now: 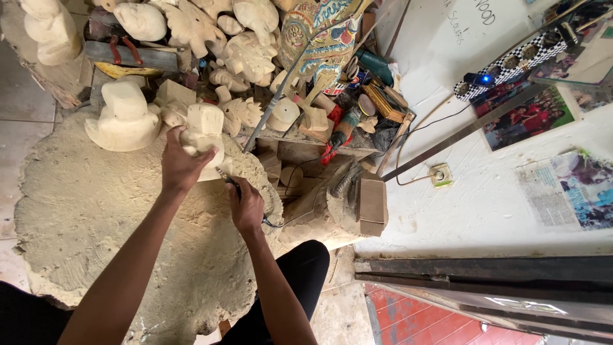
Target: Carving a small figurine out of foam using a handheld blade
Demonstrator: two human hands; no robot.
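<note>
On sawdust, 2 hands (181,167) (246,206), 1 carving (205,131)

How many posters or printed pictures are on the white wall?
3: a red-toned group photo, a framed picture at the top right corner, and a newspaper page lower right. More may lie beyond the frame.

My single head-worn camera looks steeply down, at arm's length, onto the sawdust mound (96,211) between my knees.

Bright, even daylight, soft shadows; wide-angle bending at edges, focus sharp.
</note>
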